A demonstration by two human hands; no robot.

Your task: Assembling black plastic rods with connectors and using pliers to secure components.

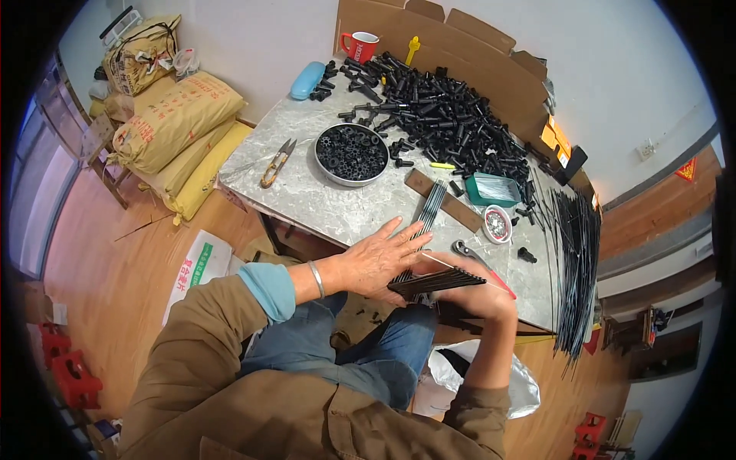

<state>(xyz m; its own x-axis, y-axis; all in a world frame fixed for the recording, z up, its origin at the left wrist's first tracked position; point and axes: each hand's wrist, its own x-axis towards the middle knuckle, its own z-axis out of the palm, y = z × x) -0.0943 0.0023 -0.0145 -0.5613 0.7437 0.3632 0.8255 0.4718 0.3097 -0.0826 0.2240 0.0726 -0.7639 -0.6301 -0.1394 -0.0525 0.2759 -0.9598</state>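
Note:
My left hand (378, 259) lies over a row of thin metal rods (432, 208), its fingers spread and stretched out. Those rods run across a flat brown bar (452, 205) on the table. Beside it, my right hand (479, 295) closes round a fanned bundle of thin black rods (441, 284), held low at the table's near edge. Most of the right fingers are hidden behind the bundle. A ratchet-like tool with a red handle (502, 284) rests just past the right hand.
A round bowl (353, 181) holds small black rings. Behind lies a heap of black plastic parts (445, 107). Scissors (277, 164), a green tray (473, 199), a small dish (507, 234) and long black rods (576, 268) share the table. Sacks (180, 123) stand left.

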